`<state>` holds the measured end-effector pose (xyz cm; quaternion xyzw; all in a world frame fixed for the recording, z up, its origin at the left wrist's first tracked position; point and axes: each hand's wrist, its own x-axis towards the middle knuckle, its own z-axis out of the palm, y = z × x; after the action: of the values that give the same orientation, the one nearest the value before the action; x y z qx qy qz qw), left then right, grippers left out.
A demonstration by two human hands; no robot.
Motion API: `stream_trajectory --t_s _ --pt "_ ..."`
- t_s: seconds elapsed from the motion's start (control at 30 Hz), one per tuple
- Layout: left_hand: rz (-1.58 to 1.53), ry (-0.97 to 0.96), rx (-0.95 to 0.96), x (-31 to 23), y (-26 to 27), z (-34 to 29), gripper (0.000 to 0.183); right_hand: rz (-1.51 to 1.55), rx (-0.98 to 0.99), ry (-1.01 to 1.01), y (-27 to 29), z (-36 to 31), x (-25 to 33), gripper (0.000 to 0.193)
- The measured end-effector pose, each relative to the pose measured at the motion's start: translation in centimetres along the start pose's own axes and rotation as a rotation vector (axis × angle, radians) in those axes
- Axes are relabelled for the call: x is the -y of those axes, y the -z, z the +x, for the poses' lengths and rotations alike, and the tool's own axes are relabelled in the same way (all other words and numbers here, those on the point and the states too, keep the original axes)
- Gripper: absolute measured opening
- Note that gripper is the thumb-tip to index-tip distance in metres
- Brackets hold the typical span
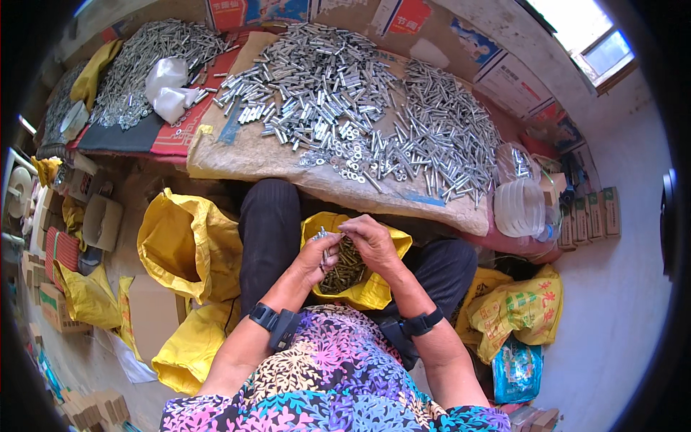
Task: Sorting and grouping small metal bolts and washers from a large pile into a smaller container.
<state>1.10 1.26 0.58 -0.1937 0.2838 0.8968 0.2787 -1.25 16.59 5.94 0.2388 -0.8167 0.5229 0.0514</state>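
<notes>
My left hand is closed around a few thin silver bolts, whose ends stick out past the fingers. My right hand pinches right beside the left thumb; whatever is between its fingertips is too small to name. Both hands are over a yellow woven sack that stands between my knees, its mouth spread wide. Inside lies a heap of brass-coloured bolts. In front of me, silver metal sleeves or bolts are piled on a cardboard-covered bench, with loose washers near its front edge.
Another silver pile covers the bench's right part, near a clear plastic jug. White plastic bags lie at the left. An open yellow sack stands by my left knee; a filled yellow sack is on the right. Small boxes line the wall.
</notes>
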Motion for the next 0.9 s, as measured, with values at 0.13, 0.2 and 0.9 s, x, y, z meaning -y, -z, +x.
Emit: stream_trajectory --t_s 0.13,0.2,0.9 --pt "-0.017 0.021 0.010 -0.07 -0.07 -0.15 0.008 0.067 -0.007 -0.067 0.31 -0.18 0.39 0.018" --pt "-0.036 0.053 0.031 -0.14 -0.09 -0.31 0.008 0.044 0.060 -0.124 0.67 -0.21 0.20 0.016" --pt "-0.046 0.039 0.054 0.28 -0.44 -0.25 0.007 0.058 0.003 -0.137 0.58 -0.82 0.51 0.021"
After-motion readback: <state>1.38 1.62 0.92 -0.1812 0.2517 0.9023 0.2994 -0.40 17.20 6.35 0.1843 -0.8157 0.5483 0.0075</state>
